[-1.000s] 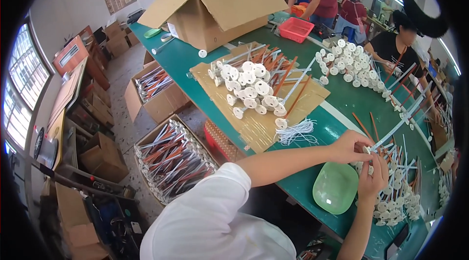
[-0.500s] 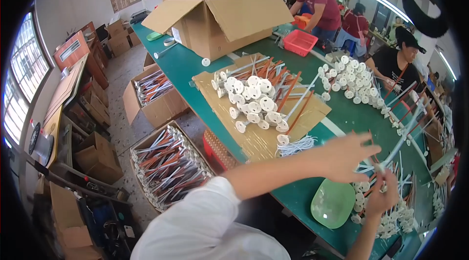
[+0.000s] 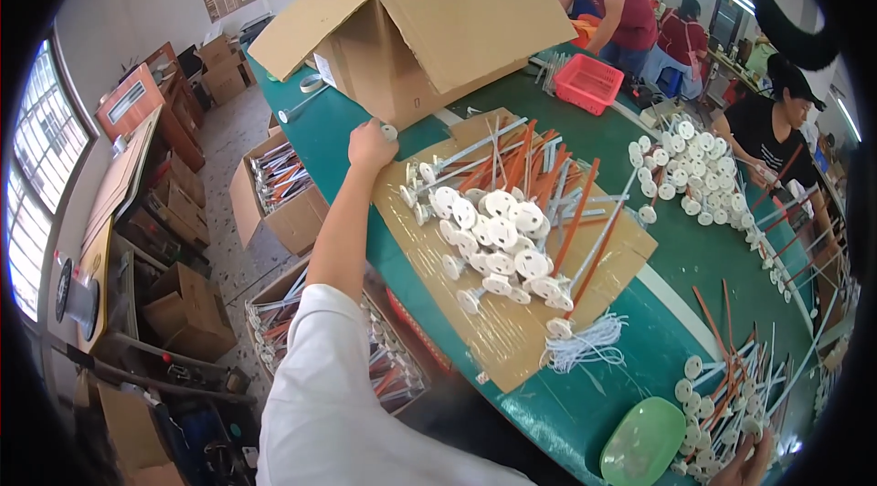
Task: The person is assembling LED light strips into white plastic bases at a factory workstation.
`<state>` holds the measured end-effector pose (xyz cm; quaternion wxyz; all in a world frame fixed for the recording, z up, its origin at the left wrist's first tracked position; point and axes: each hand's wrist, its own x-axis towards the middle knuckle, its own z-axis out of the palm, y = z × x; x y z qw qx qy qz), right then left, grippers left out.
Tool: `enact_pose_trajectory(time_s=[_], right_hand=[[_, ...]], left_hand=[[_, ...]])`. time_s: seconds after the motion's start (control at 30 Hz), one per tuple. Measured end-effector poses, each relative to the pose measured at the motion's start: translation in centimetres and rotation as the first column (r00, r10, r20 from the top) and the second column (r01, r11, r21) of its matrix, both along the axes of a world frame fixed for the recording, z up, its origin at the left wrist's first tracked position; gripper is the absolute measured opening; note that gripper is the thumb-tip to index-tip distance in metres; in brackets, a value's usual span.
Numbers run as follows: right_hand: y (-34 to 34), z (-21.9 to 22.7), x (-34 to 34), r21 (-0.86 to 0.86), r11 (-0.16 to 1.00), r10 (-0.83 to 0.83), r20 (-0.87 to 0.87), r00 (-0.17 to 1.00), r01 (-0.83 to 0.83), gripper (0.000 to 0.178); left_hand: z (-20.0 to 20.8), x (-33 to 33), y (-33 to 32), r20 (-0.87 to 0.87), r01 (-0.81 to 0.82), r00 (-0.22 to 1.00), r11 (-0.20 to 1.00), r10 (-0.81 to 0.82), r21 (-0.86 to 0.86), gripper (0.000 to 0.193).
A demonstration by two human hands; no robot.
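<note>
My left hand [image 3: 373, 146] is stretched far out to the front corner of the big carton, its fingers closed around a small white disc [image 3: 390, 132]. At the lower right edge my right hand [image 3: 747, 460] is partly cut off by the frame. Its fingers pinch a white disc-shaped base [image 3: 751, 427]; whether the long pale rod [image 3: 816, 344] close by belongs to it I cannot tell. Beside that hand lies a heap of rods with white disc ends [image 3: 705, 404], next to a green dish [image 3: 644, 442].
A pile of disc-ended rods [image 3: 498, 230] lies on flattened cardboard [image 3: 438, 290], with a white cord bundle [image 3: 585, 344] beside it. The open carton [image 3: 402, 75] and a red basket [image 3: 587, 82] stand farther back. Co-workers are at the far and right sides.
My left hand has left the rod by my right hand and swung across to the disc near the carton. My right hand is lower in view as the view has shifted.
</note>
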<state>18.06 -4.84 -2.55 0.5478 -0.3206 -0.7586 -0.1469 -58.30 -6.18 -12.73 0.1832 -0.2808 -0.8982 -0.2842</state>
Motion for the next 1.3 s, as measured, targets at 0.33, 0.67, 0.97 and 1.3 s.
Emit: enact_pose_trajectory(time_s=[0.33, 0.67, 0.97, 1.3], right_hand=[[3.2, 2.0, -4.6, 0.039, 0.990, -0.139, 0.148, 0.979, 0.135, 0.025], [6.8, 10.7, -20.2, -0.355, 0.758, 0.652, 0.411, 0.638, -0.547, 0.024], [3.9, 9.4, -41.5, -0.513, 0.231, 0.843, 0.530, -0.093, -0.827, 0.016], [3.8, -2.0, -69.2, -0.532, 0.473, 0.661, 0.741, -0.116, -0.703, 0.009]], left_hand=[[-1.1, -3.1, 2.8, 0.114, 0.012, 0.994, 0.998, -0.005, -0.057, 0.026], [-2.1, -4.9, 0.6, 0.029, 0.210, 0.975, 0.962, -0.218, 0.171, 0.040], [-1.0, -2.0, -8.2, 0.266, -0.222, 0.914, 0.172, -0.307, 0.960, 0.038], [-2.9, 4.0, -6.4, -0.059, 0.238, 0.949, 0.577, -0.311, 0.781, 0.051]])
